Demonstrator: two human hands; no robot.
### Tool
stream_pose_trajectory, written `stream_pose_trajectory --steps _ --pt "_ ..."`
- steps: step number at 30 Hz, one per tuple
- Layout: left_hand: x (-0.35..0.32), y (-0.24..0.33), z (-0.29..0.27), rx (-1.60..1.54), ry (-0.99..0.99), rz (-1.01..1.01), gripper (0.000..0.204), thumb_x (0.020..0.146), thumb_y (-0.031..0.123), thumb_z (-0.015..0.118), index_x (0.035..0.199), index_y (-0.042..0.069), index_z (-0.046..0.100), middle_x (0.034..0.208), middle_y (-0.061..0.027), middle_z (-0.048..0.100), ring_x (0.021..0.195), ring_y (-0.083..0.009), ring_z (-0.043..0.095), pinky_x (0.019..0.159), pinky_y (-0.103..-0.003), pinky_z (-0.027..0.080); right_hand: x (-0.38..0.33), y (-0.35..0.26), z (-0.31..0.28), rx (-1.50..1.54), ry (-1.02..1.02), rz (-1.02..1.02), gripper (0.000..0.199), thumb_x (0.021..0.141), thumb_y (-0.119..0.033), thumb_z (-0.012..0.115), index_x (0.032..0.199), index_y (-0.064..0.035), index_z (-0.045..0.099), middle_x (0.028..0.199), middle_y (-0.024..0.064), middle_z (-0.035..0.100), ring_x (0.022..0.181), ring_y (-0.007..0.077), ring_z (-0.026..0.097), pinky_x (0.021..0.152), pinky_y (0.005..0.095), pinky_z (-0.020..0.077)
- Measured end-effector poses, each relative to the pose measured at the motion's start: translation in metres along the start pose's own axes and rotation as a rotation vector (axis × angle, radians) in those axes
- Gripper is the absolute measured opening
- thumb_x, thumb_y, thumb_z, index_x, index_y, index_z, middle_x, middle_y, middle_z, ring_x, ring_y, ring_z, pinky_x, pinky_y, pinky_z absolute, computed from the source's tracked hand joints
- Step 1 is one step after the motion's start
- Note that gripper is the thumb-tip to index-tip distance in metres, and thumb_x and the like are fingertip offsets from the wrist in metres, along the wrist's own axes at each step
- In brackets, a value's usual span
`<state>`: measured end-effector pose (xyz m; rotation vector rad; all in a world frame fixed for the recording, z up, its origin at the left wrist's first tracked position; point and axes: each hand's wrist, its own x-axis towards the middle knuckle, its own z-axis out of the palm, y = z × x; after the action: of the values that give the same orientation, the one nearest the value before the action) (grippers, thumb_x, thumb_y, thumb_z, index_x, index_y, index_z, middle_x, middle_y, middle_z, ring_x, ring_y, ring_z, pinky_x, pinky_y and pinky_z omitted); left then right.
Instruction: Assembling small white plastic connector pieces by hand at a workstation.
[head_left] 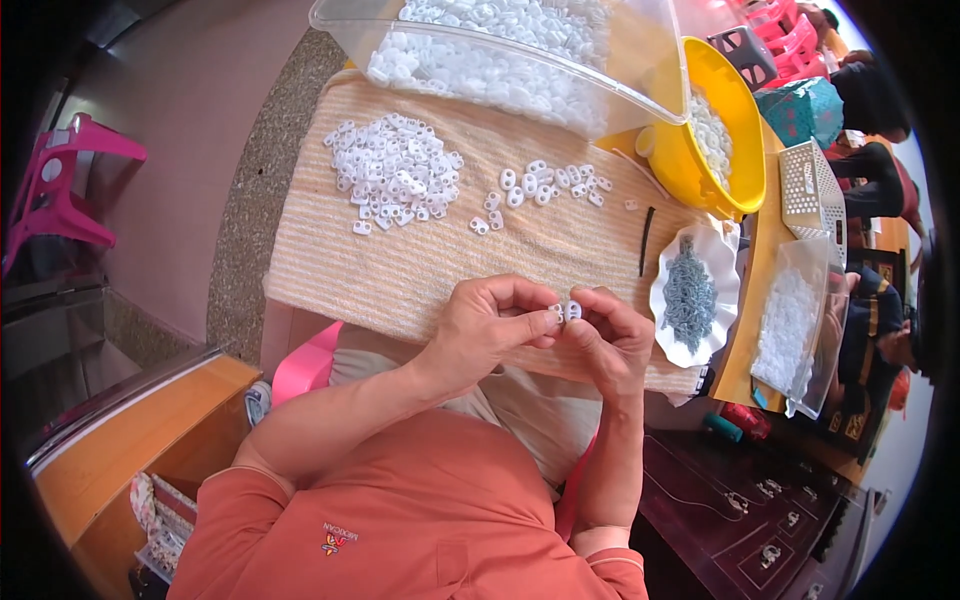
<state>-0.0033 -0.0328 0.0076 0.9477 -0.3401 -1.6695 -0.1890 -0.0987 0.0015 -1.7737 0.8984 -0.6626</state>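
Note:
My left hand point(490, 318) pinches a small white plastic piece point(557, 311) between thumb and forefinger. Close against it, a white oval two-holed piece point(573, 311) sits in the closed fingertips of my right hand point(615, 338). The two pieces are side by side above the near edge of the cloth-covered table; whether they are joined is too small to tell. A large heap of white two-holed pieces point(395, 170) lies on the striped cloth point(400, 270), beyond my left hand. Straight ahead is a looser group of white oval pieces point(538, 180).
A clear bin of white pieces point(500, 50) and a yellow basin point(745, 170) stand at the back. To the right are a white fluted dish point(728, 290) of grey metal screws, a black stick point(647, 240) and a clear tray point(788, 335). A pink stool point(85, 190) stands left.

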Motion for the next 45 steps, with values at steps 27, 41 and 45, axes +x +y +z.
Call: stream_pose_trajectory --steps 27,41,45 --pt "-0.002 0.004 0.002 -0.015 -0.032 -0.038 0.011 0.085 0.003 0.067 0.095 0.002 0.064 0.088 -0.0064 0.067 0.073 -0.0111 0.066 0.064 -0.023 0.057 -0.002 -0.002 0.004 0.096 0.002 -0.004 0.027 0.083 0.001 0.068 0.109 0.0057 0.063 0.095 0.0079 0.062 0.086 0.0131 0.061 0.076 0.0236 0.0489" --pt "-0.002 0.003 -0.002 -0.236 -0.196 -0.156 0.014 0.086 0.005 0.067 0.099 0.003 0.064 0.086 -0.006 0.066 0.077 -0.0102 0.063 0.068 -0.022 0.055 -0.003 -0.01 0.008 0.31 0.026 -0.054 0.029 0.082 -0.006 0.071 0.108 0.0046 0.064 0.089 0.0067 0.061 0.079 0.0118 0.057 0.071 0.0218 0.0451" --pt "-0.002 0.002 -0.002 -0.245 -0.221 -0.157 0.014 0.086 0.006 0.067 0.099 0.003 0.064 0.087 -0.006 0.066 0.077 -0.0106 0.063 0.069 -0.022 0.055 -0.002 -0.014 0.009 0.316 0.04 -0.082 0.03 0.081 -0.009 0.073 0.106 0.0038 0.065 0.086 0.0051 0.059 0.076 0.0107 0.054 0.068 0.0215 0.0415"
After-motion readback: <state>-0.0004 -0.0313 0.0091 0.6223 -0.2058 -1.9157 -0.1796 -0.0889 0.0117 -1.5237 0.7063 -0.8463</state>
